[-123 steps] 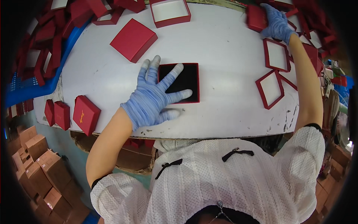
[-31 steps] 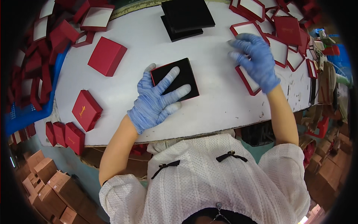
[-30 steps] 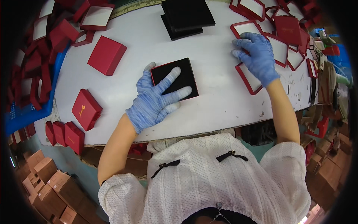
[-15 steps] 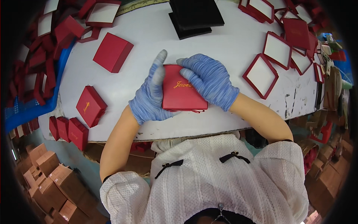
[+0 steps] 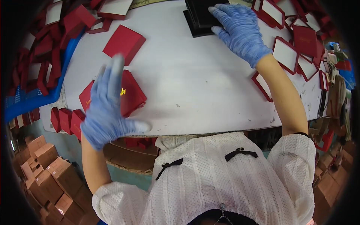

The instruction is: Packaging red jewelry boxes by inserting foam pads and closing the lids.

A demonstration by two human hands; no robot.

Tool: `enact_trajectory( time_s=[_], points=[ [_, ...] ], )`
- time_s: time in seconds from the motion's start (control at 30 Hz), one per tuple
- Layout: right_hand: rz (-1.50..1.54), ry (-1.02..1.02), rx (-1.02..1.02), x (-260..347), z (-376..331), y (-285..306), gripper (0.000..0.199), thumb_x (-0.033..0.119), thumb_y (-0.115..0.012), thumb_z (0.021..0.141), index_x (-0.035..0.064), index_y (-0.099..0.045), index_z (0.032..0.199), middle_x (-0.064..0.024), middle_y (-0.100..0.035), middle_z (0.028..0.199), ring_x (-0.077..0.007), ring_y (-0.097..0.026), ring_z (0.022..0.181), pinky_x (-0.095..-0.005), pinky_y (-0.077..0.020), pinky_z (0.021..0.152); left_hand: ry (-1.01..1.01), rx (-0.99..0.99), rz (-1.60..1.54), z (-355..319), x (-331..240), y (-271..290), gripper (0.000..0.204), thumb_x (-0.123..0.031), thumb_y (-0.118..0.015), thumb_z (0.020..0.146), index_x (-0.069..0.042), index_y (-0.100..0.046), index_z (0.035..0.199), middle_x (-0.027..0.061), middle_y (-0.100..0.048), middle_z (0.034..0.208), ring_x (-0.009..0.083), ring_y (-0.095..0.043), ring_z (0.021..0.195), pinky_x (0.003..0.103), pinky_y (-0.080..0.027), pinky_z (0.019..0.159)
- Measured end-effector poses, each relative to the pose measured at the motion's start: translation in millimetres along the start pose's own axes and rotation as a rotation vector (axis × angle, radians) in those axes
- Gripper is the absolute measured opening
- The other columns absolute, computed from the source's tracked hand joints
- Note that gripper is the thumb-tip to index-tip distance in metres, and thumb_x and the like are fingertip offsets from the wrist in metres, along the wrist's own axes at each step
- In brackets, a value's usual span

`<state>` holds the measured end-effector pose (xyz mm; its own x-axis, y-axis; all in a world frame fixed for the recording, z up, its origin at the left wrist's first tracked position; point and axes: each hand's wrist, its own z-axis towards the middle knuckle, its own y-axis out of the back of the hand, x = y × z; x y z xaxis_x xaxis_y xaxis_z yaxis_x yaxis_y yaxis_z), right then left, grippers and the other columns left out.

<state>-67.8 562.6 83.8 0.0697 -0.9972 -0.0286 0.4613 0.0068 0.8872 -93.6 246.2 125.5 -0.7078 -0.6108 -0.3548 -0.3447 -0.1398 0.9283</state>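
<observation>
My left hand (image 5: 105, 108), in a blue knitted glove with pale fingertips, is at the left of the table, fingers stretched and thumb apart. It lies beside and partly over a red box (image 5: 133, 93) with gold lettering, hiding much of it. Another red box (image 5: 87, 95) shows behind the fingers. My right hand (image 5: 242, 33), gloved alike, reaches to the far side, its fingers and thumb spread at the right edge of a stack of black flat pieces (image 5: 200, 20). Whether it bears any of their weight I cannot tell.
A plain red box (image 5: 123, 43) lies farther back. Small red boxes (image 5: 65, 119) stand at the left front edge. A blue basket (image 5: 56, 97) holds many red box parts. Open red trays with white insides (image 5: 285, 54) lie to the right. Brown cartons (image 5: 62, 172) are stacked below left.
The red box both hands held in front of me now lies at the left beside the other box. My left hand has moved left and spread; my right has moved up and right to the black stack.
</observation>
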Motion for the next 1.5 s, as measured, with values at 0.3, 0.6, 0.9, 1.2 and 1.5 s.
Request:
enact_trajectory(
  time_s=[0.3,0.6,0.9,1.2,1.5],
  points=[
    [0.224,0.117,-0.175,-13.8,8.6,22.0,0.03,0.022,-0.057,0.084,0.0123,-0.058,0.113,-0.0052,-0.059,0.109,-0.0212,-0.052,0.101,-0.0358,-0.0425,0.086,0.291,-0.313,0.012,95.5,38.9,-27.7,0.108,-0.044,-0.078,0.059,-0.014,-0.013,0.141,0.0202,-0.033,0.127,0.0357,-0.035,0.12,0.039,-0.032,0.1],
    [0.436,0.601,0.249,66.0,-73.5,25.8,0.02,0.014,-0.059,0.071,0.0132,-0.063,0.09,0.0011,-0.055,0.081,-0.0187,-0.054,0.079,-0.0312,-0.0435,0.073,0.091,0.007,-1.096,20.0,-47.6,-128.4,0.118,-0.047,-0.078,0.05,0.001,-0.012,0.134,0.0214,-0.027,0.124,0.0346,-0.032,0.115,0.043,-0.027,0.099],
    [0.222,-0.091,0.426,9.9,-116.2,79.8,0.027,0.026,-0.064,0.071,0.0072,-0.061,0.09,-0.0093,-0.06,0.092,-0.0276,-0.055,0.088,-0.0379,-0.042,0.079,-0.29,-0.173,0.18,6.4,-25.0,-103.1,0.052,-0.045,-0.052,0.08,-0.036,-0.04,0.13,0.0061,-0.024,0.144,0.0467,-0.022,0.124,0.056,-0.021,0.1],
    [1.093,-0.724,0.183,3.3,-96.4,80.1,0.026,0.026,-0.063,0.078,0.0032,-0.06,0.09,-0.0089,-0.059,0.099,-0.0189,-0.057,0.091,-0.0313,-0.0451,0.083,-0.299,0.05,-0.005,22.5,-13.1,-97.0,0.075,-0.047,-0.065,0.07,-0.023,-0.035,0.135,0.011,-0.028,0.14,0.04,-0.025,0.126,0.049,-0.024,0.103],
    [0.734,-0.111,0.427,80.8,-64.5,-7.1,0.033,0.026,-0.051,0.085,0.0066,-0.056,0.112,-0.0125,-0.059,0.103,-0.0246,-0.053,0.101,-0.0327,-0.0381,0.093,-0.377,-0.139,-0.399,37.0,-3.5,-119.5,0.114,-0.048,-0.077,0.055,-0.015,-0.011,0.142,0.0254,-0.021,0.14,0.0418,-0.021,0.129,0.045,-0.024,0.105]
  ],
)
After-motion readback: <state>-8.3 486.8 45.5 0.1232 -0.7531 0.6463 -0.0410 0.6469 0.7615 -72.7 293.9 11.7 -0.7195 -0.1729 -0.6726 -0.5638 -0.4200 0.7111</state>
